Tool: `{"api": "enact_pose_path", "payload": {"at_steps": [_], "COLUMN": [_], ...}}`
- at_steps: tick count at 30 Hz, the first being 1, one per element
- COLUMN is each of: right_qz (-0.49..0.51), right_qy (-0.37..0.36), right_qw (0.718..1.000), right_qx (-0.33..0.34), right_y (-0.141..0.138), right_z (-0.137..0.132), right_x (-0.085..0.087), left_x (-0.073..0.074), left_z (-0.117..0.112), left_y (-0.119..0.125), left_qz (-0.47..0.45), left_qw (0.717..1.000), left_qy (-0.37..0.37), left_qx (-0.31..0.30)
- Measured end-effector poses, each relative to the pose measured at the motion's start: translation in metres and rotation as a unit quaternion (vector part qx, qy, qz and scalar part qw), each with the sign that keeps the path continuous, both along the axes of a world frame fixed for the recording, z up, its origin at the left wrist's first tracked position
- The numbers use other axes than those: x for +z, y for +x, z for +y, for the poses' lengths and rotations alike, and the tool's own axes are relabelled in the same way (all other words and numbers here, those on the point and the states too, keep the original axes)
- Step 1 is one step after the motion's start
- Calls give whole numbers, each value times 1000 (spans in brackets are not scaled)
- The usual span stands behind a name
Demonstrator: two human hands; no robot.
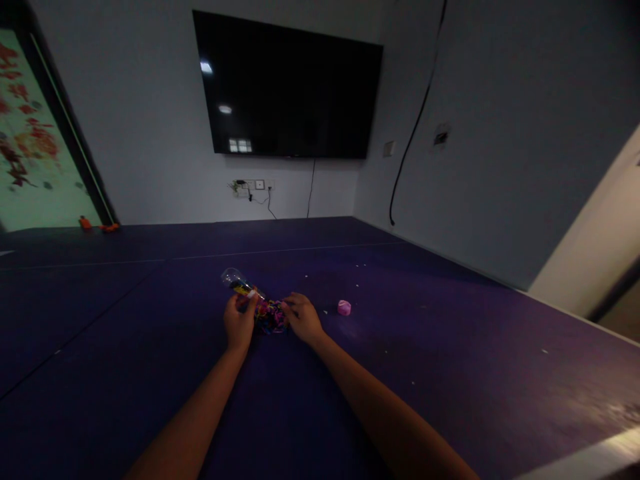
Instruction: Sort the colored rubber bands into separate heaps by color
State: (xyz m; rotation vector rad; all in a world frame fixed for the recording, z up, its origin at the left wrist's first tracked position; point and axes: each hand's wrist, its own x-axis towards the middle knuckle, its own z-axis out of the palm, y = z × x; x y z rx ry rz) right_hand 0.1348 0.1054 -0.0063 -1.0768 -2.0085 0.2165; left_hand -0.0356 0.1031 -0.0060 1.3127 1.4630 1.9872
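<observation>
My left hand (pixel 240 321) is closed around the neck of a clear plastic bottle (pixel 233 277), which lies tilted with its rounded end pointing away to the left. Some yellow and dark bits show inside it. Between my hands, on the purple surface, sits a small heap of thin multicoloured rubber bands (pixel 273 317). The fingers of my right hand (pixel 303 317) are pinched together at the heap's right edge; the exact bands between them are too small to make out. To the right of that hand stands a small pink cap (pixel 344 307).
The wide purple surface (pixel 150 347) has pale scraps scattered on it. Small orange objects (pixel 85 223) are at the far left edge. A large black television (pixel 295 87) hangs on the back wall above sockets (pixel 259 185), and a black cable (pixel 417 120) dangles along the right wall.
</observation>
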Motion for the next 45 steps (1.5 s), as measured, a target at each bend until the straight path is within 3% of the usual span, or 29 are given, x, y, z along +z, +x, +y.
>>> {"api": "enact_pose_path", "payload": {"at_steps": [3, 12, 23, 36, 40, 45], "right_qz": [-32, -45, -58, -56, -49, -118], "right_qy": [-5, -1, -10, 30, 55, 65], "right_qw": [999, 999, 998, 998, 997, 990], "right_qx": [17, -26, 4, -7, -1, 31], "right_y": [0, -1, 11, 6, 3, -4], "right_z": [-3, -3, -1, -5, -8, -19], "right_x": [-2, -2, -1, 2, 5, 9], "left_x": [0, 8, 11, 7, 10, 16], "left_z": [0, -10, -14, -13, -14, -15], "left_y": [-2, 3, 5, 5, 6, 8], "left_qz": [30, 174, 181, 211, 171, 17], "left_qw": [999, 983, 981, 976, 984, 997], "left_qy": [6, 39, 42, 24, 23, -13], "left_qx": [20, 52, 58, 58, 44, -76]}}
